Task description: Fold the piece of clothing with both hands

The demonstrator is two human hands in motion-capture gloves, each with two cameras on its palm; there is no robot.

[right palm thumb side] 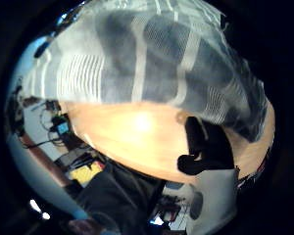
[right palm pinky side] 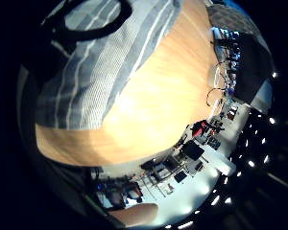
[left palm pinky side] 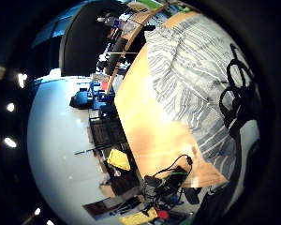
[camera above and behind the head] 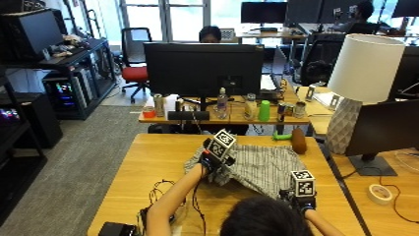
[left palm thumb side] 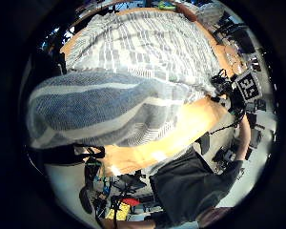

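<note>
A grey and white striped garment [camera above and behind the head: 265, 167] lies spread on the wooden table [camera above and behind the head: 144, 162], its left edge bunched up. My left hand [camera above and behind the head: 213, 166] grips that bunched edge; a fold of the cloth [left palm thumb side: 105, 109] bulges close to the left palm. At the garment's near right corner my right hand [camera above and behind the head: 300, 199] holds the cloth, partly hidden by the person's head. The right thumb side palm view has striped cloth [right palm thumb side: 157, 63] close over the table and a dark gloved finger [right palm thumb side: 206, 147] curled beside it. The garment [right palm pinky side: 86, 72] also shows in the right little finger side palm view.
A brown cylinder [camera above and behind the head: 298, 140] and a green item [camera above and behind the head: 282, 137] lie at the table's far edge. Cables [camera above and behind the head: 160, 189] and a black device [camera above and behind the head: 118, 229] sit at the near left. A lamp [camera above and behind the head: 360, 73] and a tape roll [camera above and behind the head: 378, 193] stand on the desk to the right.
</note>
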